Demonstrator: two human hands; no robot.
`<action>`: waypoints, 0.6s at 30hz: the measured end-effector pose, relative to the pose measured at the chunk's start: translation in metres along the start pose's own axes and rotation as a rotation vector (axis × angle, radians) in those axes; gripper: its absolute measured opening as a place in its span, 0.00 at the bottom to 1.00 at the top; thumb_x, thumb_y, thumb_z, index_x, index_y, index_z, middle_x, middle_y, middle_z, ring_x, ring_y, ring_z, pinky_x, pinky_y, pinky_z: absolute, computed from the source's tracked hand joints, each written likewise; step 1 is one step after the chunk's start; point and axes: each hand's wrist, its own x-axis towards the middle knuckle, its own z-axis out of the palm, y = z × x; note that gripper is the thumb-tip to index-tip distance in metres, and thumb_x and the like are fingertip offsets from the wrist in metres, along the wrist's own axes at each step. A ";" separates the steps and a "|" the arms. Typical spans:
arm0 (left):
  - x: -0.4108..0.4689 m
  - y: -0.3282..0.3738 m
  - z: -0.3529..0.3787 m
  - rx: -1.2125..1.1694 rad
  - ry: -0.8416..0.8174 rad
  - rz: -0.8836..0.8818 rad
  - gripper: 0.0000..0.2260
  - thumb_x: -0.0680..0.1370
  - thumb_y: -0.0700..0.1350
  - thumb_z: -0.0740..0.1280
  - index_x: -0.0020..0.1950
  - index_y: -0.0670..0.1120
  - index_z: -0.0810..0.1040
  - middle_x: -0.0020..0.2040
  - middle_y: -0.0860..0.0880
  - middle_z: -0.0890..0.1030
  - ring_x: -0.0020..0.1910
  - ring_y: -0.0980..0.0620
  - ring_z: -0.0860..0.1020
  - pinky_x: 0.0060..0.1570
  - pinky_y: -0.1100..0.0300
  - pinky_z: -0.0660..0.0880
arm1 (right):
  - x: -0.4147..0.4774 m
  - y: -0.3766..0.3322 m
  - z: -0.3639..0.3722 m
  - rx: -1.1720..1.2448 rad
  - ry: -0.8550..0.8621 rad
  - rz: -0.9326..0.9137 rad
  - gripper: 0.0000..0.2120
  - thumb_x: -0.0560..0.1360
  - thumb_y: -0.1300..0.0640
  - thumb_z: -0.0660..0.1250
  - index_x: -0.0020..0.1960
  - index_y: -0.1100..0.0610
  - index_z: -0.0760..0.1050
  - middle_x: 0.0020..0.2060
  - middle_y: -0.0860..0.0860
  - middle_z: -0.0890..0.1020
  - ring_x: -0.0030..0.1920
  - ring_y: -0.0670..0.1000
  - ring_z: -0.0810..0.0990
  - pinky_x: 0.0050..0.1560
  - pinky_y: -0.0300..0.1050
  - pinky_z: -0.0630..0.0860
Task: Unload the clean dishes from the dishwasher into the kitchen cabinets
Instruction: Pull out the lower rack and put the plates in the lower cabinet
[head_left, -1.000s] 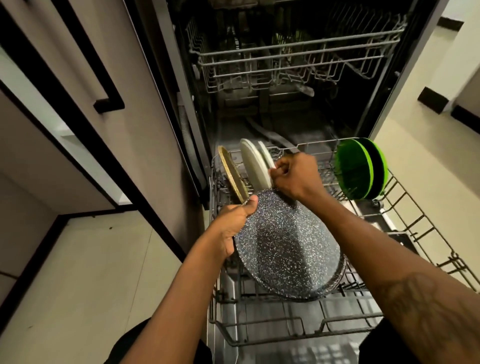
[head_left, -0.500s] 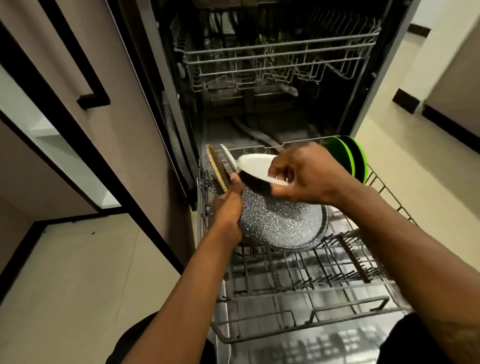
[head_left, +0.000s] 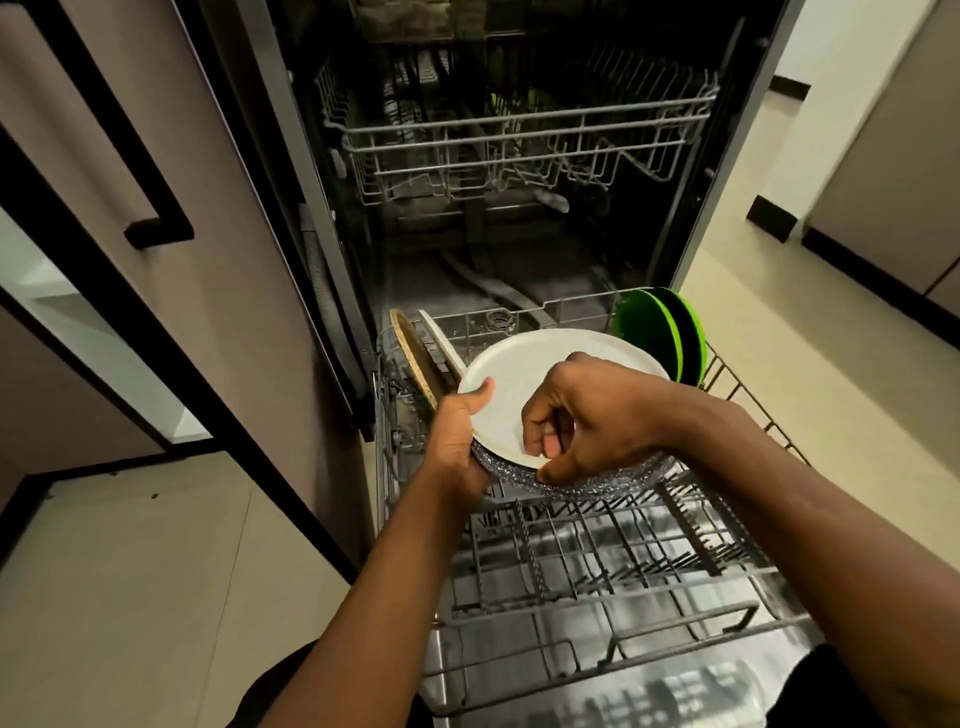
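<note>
My left hand (head_left: 457, 441) grips the left edge of a dark speckled plate (head_left: 597, 486), thumb pressed on a white plate (head_left: 524, 374) that lies flat on top of it. The stack is held above the pulled-out lower rack (head_left: 623, 597). My right hand (head_left: 608, 410) is over the white plate's near rim, fingers curled on top and thumb at the edge, pinching it. In the rack's back left stand a cork-rimmed plate (head_left: 413, 358) and another white plate (head_left: 441, 343). Two green plates (head_left: 660, 332) stand at the back right.
The upper rack (head_left: 519, 150) sits inside the dark open dishwasher. A tall cabinet door with a black handle (head_left: 156, 228) stands on the left. Pale floor tiles lie on both sides, and the open dishwasher door is below the rack.
My right hand lifted the white plate out of the rack slots and laid it flat on the speckled plate, which my left hand tipped level and raised.
</note>
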 end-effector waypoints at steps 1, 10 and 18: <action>0.001 0.000 -0.002 0.015 -0.002 -0.007 0.13 0.83 0.47 0.63 0.62 0.41 0.79 0.50 0.38 0.87 0.47 0.38 0.85 0.51 0.46 0.80 | 0.001 0.002 0.000 0.058 -0.033 0.000 0.07 0.67 0.54 0.79 0.43 0.51 0.83 0.35 0.45 0.84 0.35 0.41 0.81 0.35 0.32 0.76; 0.006 -0.004 -0.008 0.155 0.013 0.043 0.18 0.71 0.34 0.66 0.59 0.43 0.84 0.48 0.40 0.87 0.43 0.41 0.85 0.43 0.51 0.81 | 0.030 0.017 0.018 0.091 0.191 -0.032 0.05 0.70 0.55 0.73 0.43 0.47 0.86 0.30 0.44 0.83 0.32 0.45 0.80 0.38 0.42 0.79; 0.005 -0.028 0.002 0.179 0.170 -0.055 0.14 0.66 0.37 0.64 0.50 0.43 0.81 0.43 0.42 0.84 0.40 0.41 0.81 0.37 0.57 0.78 | 0.096 0.038 0.054 0.155 0.666 0.237 0.07 0.72 0.49 0.74 0.40 0.52 0.82 0.33 0.46 0.83 0.32 0.45 0.80 0.35 0.48 0.81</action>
